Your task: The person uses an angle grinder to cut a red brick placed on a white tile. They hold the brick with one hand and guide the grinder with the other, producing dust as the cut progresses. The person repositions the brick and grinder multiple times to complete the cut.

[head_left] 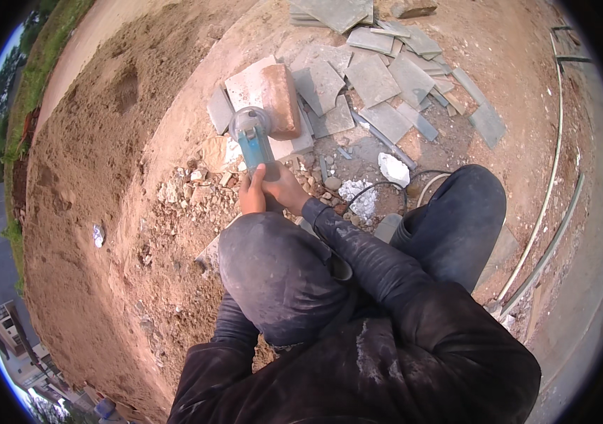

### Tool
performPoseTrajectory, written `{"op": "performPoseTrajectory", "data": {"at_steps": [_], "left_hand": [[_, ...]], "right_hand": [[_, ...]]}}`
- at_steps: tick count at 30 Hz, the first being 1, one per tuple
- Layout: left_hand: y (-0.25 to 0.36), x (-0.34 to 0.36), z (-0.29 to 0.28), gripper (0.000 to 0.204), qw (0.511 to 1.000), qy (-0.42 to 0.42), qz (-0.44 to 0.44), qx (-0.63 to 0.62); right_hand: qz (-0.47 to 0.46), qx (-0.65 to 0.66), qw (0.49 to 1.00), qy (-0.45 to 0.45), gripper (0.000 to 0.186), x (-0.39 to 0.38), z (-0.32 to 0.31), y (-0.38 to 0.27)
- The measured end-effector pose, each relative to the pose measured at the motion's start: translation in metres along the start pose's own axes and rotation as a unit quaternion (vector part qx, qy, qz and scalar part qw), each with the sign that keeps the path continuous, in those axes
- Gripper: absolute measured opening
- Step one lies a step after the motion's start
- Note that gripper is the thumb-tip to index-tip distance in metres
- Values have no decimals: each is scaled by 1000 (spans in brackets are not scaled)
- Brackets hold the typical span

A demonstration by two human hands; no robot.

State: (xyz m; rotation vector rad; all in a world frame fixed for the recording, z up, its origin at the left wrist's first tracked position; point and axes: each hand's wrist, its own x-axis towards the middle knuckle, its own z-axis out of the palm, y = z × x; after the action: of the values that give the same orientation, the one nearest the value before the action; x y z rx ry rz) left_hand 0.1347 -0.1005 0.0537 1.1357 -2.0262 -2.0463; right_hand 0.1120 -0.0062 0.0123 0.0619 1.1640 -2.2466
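My left hand [253, 189] and my right hand [286, 188] are both closed round the body of a teal angle grinder [254, 145]. Its round pale guard and disc end [243, 119] is at the far end, over a pale tile [246, 85] and just left of a reddish brick [282, 102], which lies on tiles. I cannot tell whether the disc touches either. My left forearm is mostly hidden behind my bent left knee [270, 272].
Broken grey tiles [393, 85] lie scattered beyond, with a metal bar [386, 141], white crumbled lumps [393, 169] and a black cable [368, 187] at the right. Rubble [188, 191] and loose soil [82, 177] spread leftward. Long pipes [548, 212] run along the right side.
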Motion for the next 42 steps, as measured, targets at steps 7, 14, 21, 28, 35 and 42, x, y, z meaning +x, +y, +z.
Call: {"op": "performPoseTrajectory", "data": {"at_steps": [7,14,21,28,35,42], "left_hand": [[-8,13,-5,48,1000,-7,16,26],[-2,14,2,46,1000,-18,2,0],[-5,15,1,46,1000,-6,4,4],[-7,13,4,49,1000,2,4,21],[-13,19,-1,47,1000,-2,14,23],[-2,8,8,52,1000,-15,4,-6]], "right_hand": [[10,3,1000,-4,46,3,0,3],[-1,6,1000,15,53,9,-2,1],[-1,11,1000,16,53,10,-2,3],[-27,-29,999,34,55,14,-8,13],[-4,-1,1000,25,54,12,-3,8],[-7,-11,1000,16,50,8,-6,1]]}}
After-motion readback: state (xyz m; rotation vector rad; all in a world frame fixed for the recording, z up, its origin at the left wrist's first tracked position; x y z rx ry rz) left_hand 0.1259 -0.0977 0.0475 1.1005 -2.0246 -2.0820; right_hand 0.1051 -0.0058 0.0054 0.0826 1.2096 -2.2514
